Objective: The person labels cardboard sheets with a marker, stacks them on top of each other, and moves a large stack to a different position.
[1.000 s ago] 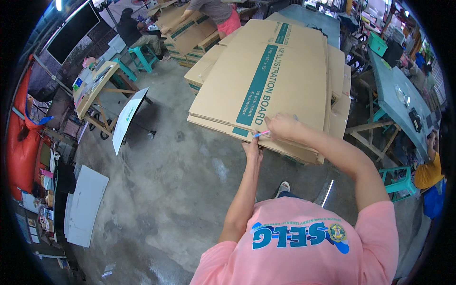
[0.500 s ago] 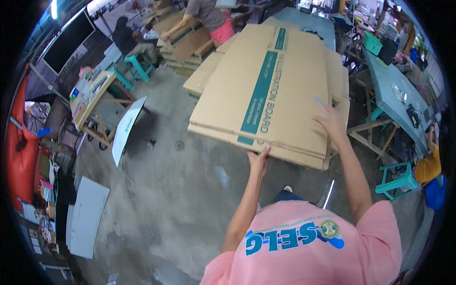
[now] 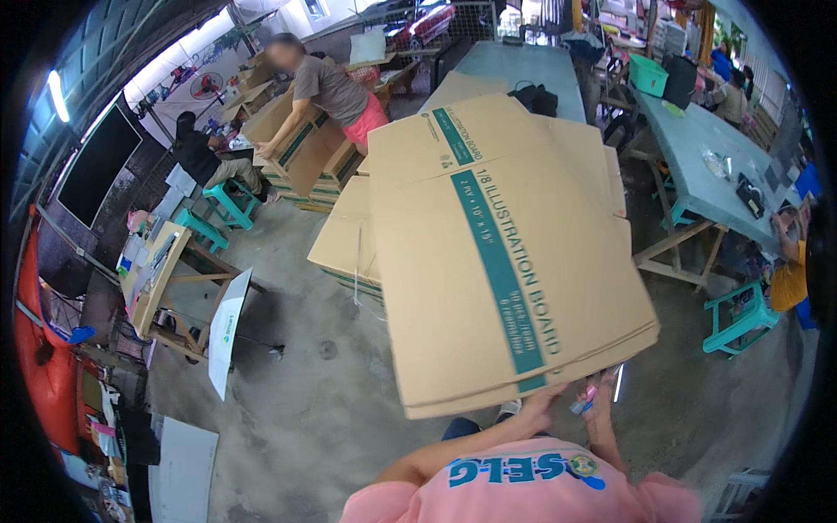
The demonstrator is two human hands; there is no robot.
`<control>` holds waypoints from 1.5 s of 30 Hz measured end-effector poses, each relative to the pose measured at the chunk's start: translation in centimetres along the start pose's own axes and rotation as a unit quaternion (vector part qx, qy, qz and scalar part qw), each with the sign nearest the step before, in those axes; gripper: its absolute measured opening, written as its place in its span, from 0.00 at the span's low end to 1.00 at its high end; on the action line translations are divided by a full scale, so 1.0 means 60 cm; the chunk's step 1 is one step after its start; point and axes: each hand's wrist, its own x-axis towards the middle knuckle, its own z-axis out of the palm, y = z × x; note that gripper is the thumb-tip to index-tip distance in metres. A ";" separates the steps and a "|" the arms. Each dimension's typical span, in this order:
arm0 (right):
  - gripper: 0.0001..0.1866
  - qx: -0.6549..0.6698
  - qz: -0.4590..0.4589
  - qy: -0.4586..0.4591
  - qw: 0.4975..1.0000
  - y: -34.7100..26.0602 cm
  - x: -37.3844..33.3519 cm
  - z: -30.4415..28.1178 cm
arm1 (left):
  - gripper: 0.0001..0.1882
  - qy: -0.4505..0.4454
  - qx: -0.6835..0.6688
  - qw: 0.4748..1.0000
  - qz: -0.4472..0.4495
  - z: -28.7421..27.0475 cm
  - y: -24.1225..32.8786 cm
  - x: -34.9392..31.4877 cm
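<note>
A large flattened cardboard box [image 3: 445,261] with a green printed band lies tilted before me, over other cardboard boxes [image 3: 340,235]. My left hand [image 3: 539,408] grips its near edge, the fingertips partly hidden by the board. Close beside it, my right hand [image 3: 600,403] is closed around a small pink and pale-blue tool [image 3: 586,399], whose kind I cannot make out. That hand is just below the near right part of the cardboard edge.
Grey-topped tables stand beyond [image 3: 523,65] and right [image 3: 706,144], with a teal stool [image 3: 741,318] nearby. A person in grey [image 3: 327,91] handles boxes at far left. A small wooden table [image 3: 153,275] and a leaning white board [image 3: 231,331] are left.
The flattened box has turned and come nearer to me. My right hand has moved from over its right side down to the near edge, beside my left hand. The view has tilted up.
</note>
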 end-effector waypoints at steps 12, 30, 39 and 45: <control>0.29 -0.179 -0.133 0.107 0.969 -0.190 0.156 0.081 | 0.45 0.112 -0.068 0.937 0.325 -0.346 0.815 -0.049; 0.36 -0.615 -0.100 0.100 0.776 -0.477 0.500 0.137 | 0.27 0.023 -0.048 0.915 0.399 -0.120 0.742 -0.050; 0.35 -0.679 -0.142 0.009 0.720 -0.604 0.802 0.235 | 0.26 0.064 -0.067 0.892 0.443 -0.005 0.736 0.074; 0.33 -0.735 -0.110 0.065 0.666 -0.647 0.857 0.316 | 0.32 0.145 -0.007 0.894 0.425 0.000 0.753 0.109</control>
